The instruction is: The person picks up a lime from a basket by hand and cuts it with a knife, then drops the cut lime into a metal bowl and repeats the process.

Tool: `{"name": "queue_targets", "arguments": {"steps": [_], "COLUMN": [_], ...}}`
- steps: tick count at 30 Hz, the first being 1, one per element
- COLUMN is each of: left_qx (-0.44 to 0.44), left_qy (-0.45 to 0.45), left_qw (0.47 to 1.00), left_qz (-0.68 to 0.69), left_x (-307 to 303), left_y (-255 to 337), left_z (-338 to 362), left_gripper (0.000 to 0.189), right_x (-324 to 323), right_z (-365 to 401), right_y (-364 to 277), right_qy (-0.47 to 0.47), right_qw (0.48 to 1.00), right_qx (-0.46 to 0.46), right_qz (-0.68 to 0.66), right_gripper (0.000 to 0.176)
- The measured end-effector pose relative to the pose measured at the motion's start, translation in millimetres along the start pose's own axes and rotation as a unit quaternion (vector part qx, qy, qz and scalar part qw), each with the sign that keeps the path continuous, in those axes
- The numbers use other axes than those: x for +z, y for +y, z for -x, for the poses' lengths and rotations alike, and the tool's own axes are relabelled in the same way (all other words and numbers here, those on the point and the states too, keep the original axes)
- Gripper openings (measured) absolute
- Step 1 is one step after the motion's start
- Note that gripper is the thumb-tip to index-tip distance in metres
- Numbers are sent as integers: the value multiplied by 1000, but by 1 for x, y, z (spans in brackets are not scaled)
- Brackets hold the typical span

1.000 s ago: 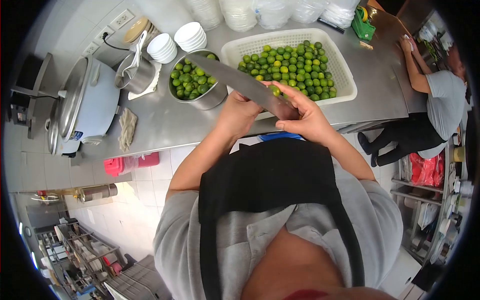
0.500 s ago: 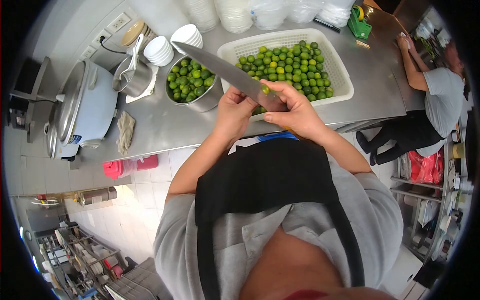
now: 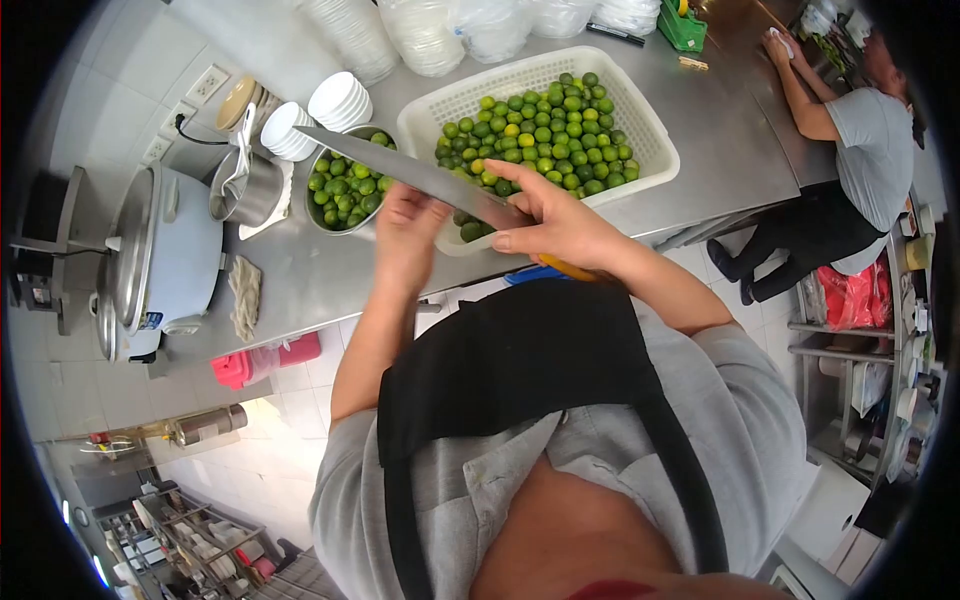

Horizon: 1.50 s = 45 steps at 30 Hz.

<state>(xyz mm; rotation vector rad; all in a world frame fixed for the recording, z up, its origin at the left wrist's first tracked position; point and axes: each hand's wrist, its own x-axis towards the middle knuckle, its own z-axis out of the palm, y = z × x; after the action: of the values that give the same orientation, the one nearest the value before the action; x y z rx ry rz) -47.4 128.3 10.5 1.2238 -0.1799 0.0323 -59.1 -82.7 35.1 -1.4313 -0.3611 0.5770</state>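
Note:
My right hand [image 3: 555,228] grips a large knife [image 3: 400,170] by its yellow handle, and the long blade points up and left over the counter edge. My left hand [image 3: 408,232] is just below the blade with curled fingers. Whether it holds anything is hidden. It is nearest the metal bowl [image 3: 362,228] of green limes [image 3: 338,190]. Behind the blade stands a white plastic basket [image 3: 655,140] with many limes [image 3: 545,135] in it.
On the steel counter [image 3: 720,150], from the left, are a rice cooker [image 3: 165,250], a folded cloth [image 3: 243,290], a pot with a ladle [image 3: 245,188] and stacks of white bowls [image 3: 335,100]. Another person [image 3: 860,130] leans on the counter at the right. Shelves [image 3: 870,350] stand beyond.
My left hand has let go of the lime at the blade and moved left toward the metal bowl. The knife and my right hand have shifted slightly left.

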Motion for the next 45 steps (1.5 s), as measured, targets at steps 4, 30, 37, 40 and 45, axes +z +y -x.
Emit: {"name": "queue_targets", "arguments": {"steps": [4, 30, 37, 40, 45], "left_qx": [57, -171, -131, -165, -157], "left_qy": [143, -178, -154, -85, -91], "left_qw": [929, 965, 971, 965, 956], "left_qz": [-337, 93, 128, 184, 232], "left_x": [-67, 31, 35, 42, 23], "left_y": [29, 0, -10, -2, -13], "left_z": [-28, -60, -39, -32, -40], "left_gripper": [24, 27, 63, 67, 45], "right_x": [-16, -31, -9, -3, -9], "right_z": [14, 44, 16, 10, 8], "right_y": [-6, -13, -10, -5, -5], "right_qy": [82, 159, 111, 95, 117], "right_qw": [995, 980, 985, 983, 980], "right_qx": [-42, -88, -133, -149, -159], "right_qz": [-27, -87, 16, 48, 35], "right_gripper": [70, 64, 74, 76, 78]}}
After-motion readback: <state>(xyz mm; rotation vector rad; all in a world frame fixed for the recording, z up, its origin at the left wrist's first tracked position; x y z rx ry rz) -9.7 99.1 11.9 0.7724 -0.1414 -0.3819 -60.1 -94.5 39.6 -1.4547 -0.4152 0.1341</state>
